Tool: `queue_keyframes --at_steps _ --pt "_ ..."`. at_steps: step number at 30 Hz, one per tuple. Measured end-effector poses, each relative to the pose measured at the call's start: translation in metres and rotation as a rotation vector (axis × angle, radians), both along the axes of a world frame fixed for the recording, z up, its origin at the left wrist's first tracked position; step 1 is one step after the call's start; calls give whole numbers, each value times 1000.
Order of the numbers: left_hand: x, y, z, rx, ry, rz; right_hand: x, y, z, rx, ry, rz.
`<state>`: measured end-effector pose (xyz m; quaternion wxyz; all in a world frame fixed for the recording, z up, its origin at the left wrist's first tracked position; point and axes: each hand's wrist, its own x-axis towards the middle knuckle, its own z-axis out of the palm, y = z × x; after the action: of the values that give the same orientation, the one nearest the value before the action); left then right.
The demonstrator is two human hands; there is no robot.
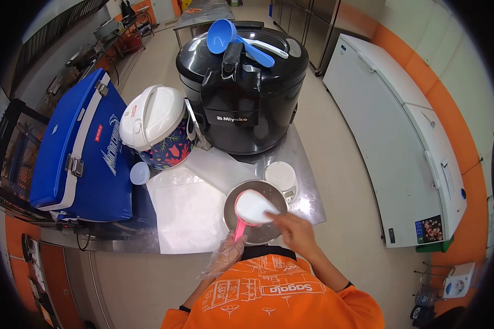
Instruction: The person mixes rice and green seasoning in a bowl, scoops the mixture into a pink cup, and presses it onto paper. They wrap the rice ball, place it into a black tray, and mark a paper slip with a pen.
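Note:
My left hand [229,253], in a clear plastic glove, is closed around the handle of a pink scoop [240,230]. The scoop's bowl is over a round metal pot [262,234] at the table's front edge. My bare right hand [295,233] pinches the narrow end of a white, paddle-shaped tool [252,205]. Its broad part lies across the scoop's bowl and covers most of it, so the scoop's contents cannot be made out. Just behind the pot sits a small white kitchen scale [281,176].
White paper sheets [184,214] lie left of the pot. Behind stand a large black rice cooker [247,98] with a blue ladle [222,37] on its lid, a floral rice cooker [156,123], a small cup [140,174] and a blue cooler [88,148]. A white chest freezer [389,137] stands right.

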<state>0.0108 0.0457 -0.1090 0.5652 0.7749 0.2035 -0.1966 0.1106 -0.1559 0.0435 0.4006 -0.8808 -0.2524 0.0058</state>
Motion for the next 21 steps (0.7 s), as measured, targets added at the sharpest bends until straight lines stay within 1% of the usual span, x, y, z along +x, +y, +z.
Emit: queue_keyframes --at_steps 1,2,3,5,6,7,8,9,10,11,14,15,18,20,21 --pt "6 -1 37 -5 65 17 -2 4 -9 -50 7 28" --pt "10 -2 46 -66 97 40 -4 6 -14 -98 13 56" --pt "12 -3 55 -126 130 63 -1 4 -7 -98 4 84" --pt "12 1 51 -342 137 116 0 3 -4 47 5 -50" --pt "11 3 66 -355 144 133 -3 3 -5 116 15 -112" --pt "15 3 95 -373 146 151 -9 5 -17 164 46 -131" --pt "18 2 110 -394 147 166 -6 5 -13 120 76 -122" --pt "17 -3 96 -402 99 172 -5 3 -7 71 109 -110" --pt "14 -5 72 -401 55 176 -5 2 -4 29 145 -101" --pt "14 -4 60 -391 7 177 -5 5 -5 40 133 -89" --pt "21 -9 100 -431 60 215 -13 10 -9 56 96 -46" --pt "23 -8 106 -423 57 219 -17 12 -13 -82 109 -67" --pt "22 -7 114 -389 56 237 -6 15 -13 47 94 2" --pt "21 -12 115 -350 64 218 4 6 -4 73 61 43" --pt "18 -12 106 -368 29 210 8 3 -1 87 40 59"
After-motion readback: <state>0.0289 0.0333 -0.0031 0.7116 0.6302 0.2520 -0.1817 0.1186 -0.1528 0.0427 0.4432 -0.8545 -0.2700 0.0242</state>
